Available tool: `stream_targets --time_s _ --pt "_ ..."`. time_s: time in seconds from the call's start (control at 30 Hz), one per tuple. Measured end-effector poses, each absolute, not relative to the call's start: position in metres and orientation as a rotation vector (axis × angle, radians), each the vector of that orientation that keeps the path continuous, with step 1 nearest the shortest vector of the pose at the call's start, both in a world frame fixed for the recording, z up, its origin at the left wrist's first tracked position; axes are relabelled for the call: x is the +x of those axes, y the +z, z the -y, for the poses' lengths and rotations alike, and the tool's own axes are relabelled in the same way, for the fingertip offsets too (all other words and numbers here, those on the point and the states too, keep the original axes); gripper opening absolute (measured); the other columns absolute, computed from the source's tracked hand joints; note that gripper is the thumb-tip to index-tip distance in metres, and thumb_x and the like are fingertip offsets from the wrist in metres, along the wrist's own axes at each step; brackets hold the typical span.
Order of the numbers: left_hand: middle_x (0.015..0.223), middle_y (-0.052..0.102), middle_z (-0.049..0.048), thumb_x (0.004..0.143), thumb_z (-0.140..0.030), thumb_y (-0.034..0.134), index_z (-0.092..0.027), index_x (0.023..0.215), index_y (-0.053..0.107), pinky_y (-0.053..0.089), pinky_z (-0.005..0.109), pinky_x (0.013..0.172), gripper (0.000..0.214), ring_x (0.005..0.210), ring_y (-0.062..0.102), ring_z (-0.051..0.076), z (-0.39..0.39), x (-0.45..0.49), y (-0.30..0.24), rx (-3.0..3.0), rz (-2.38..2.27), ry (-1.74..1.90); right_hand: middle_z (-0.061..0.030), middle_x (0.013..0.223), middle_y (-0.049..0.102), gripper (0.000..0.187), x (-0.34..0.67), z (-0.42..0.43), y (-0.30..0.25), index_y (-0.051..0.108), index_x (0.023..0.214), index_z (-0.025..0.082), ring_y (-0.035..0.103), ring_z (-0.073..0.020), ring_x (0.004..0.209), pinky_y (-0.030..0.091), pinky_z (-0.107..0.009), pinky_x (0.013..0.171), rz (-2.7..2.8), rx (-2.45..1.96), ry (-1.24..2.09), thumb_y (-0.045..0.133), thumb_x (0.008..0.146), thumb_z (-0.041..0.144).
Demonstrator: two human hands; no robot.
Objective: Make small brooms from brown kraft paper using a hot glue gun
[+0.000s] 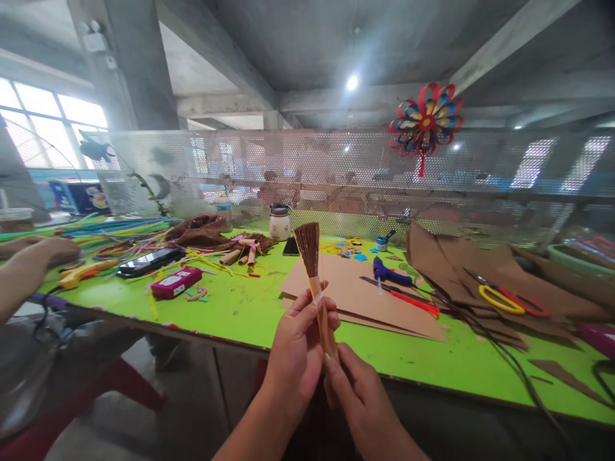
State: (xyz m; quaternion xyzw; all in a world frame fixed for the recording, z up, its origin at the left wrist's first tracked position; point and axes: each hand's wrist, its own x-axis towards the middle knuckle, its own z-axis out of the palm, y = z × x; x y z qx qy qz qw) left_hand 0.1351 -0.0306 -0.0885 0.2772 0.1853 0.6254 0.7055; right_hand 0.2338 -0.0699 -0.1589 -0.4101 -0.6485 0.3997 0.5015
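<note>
A small handmade brush (308,251) stands upright before me, with fringed dark brown bristles and a tan rolled handle that looks like paper. Thin yellow strands run down its side. My left hand (296,339) is closed around the upper part of the handle, just under the bristles. Lower down, my right hand (354,385) pinches the handle's bottom end with thumb and fingers. Behind the brush, tan cardboard sheets (353,301) lie on the green table (240,304). On them rest a blue glue gun (391,273) and a red-handled cutting tool (413,302).
Yellow-and-red scissors (502,299) lie on brown paper (451,262) at right, with a black cable in front. A magenta box (177,283), a black device (150,262) and rolled tubes (243,254) are on the left. Another person's hand (52,250) is by a yellow glue gun (84,274).
</note>
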Motion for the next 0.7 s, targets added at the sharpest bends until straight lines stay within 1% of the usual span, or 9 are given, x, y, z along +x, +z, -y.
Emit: stream_targets --time_s 0.17,0.23,0.3,0.4,0.47,0.53,0.6,0.7 --pt "0.073 0.064 0.0038 0.074 -0.015 0.067 -0.008 0.108 0.063 0.048 0.018 0.063 0.035 0.062 0.059 0.009 0.033 0.140 -0.088 0.640 -0.436 1.393 0.0045 0.060 0.044 0.035 0.233 0.071 -0.166 0.049 0.078 0.019 0.040 -0.0105 0.054 0.031 -0.024 0.052 1.506 -1.001 0.934 0.037 0.096 0.046" --pt "0.076 0.066 0.0068 0.079 -0.022 0.063 -0.008 0.108 0.063 0.050 0.021 0.068 0.033 0.067 0.062 0.012 0.035 0.142 -0.088 0.647 -0.408 1.387 0.0043 0.060 0.045 0.036 0.232 0.070 -0.169 0.050 0.078 0.019 0.041 -0.0107 0.053 0.031 -0.024 0.052 1.468 -1.015 0.917 0.037 0.096 0.047" --pt "0.078 0.068 0.0100 0.083 -0.032 0.057 -0.007 0.107 0.063 0.051 0.026 0.074 0.035 0.072 0.064 0.016 0.036 0.144 -0.088 0.665 -0.372 1.376 0.0041 0.059 0.045 0.036 0.231 0.069 -0.170 0.050 0.077 0.019 0.041 -0.0109 0.054 0.031 -0.025 0.053 1.447 -1.019 0.903 0.038 0.095 0.048" --pt "0.081 0.069 0.0109 0.086 -0.042 0.053 -0.009 0.108 0.062 0.051 0.032 0.078 0.041 0.077 0.066 0.020 0.038 0.148 -0.088 0.758 -0.419 1.391 0.0039 0.060 0.044 0.038 0.231 0.068 -0.172 0.048 0.074 0.019 0.041 -0.0108 0.054 0.030 -0.025 0.053 1.416 -1.009 0.904 0.038 0.095 0.048" --pt "0.083 0.070 0.0099 0.084 -0.042 0.058 -0.011 0.105 0.064 0.051 0.031 0.078 0.038 0.079 0.066 0.020 0.038 0.150 -0.089 0.882 -0.546 1.410 0.0040 0.060 0.043 0.039 0.231 0.067 -0.171 0.047 0.071 0.019 0.041 -0.0105 0.054 0.030 -0.025 0.053 1.390 -0.998 0.912 0.039 0.095 0.049" --pt "0.083 0.071 0.0094 0.083 -0.041 0.059 -0.011 0.095 0.067 0.050 0.028 0.077 0.033 0.079 0.066 0.019 0.038 0.151 -0.090 1.011 -0.678 1.406 0.0043 0.058 0.042 0.040 0.231 0.068 -0.169 0.046 0.069 0.019 0.039 -0.0101 0.052 0.029 -0.025 0.052 1.367 -0.976 0.921 0.040 0.094 0.050" --pt "0.079 0.070 0.0091 0.084 -0.042 0.057 -0.011 0.084 0.068 0.050 0.027 0.073 0.033 0.075 0.065 0.018 0.038 0.151 -0.092 1.108 -0.768 1.393 0.0046 0.056 0.041 0.041 0.232 0.068 -0.166 0.046 0.068 0.019 0.038 -0.0097 0.051 0.028 -0.024 0.052 1.345 -0.948 0.940 0.041 0.093 0.051" --pt "0.075 0.070 0.0069 0.086 -0.043 0.053 -0.013 0.081 0.068 0.049 0.026 0.066 0.034 0.065 0.061 0.015 0.037 0.148 -0.096 1.226 -0.861 1.394 0.0050 0.054 0.040 0.041 0.233 0.069 -0.163 0.050 0.072 0.018 0.035 -0.0092 0.049 0.026 -0.024 0.049 1.309 -0.923 0.993 0.043 0.092 0.053"
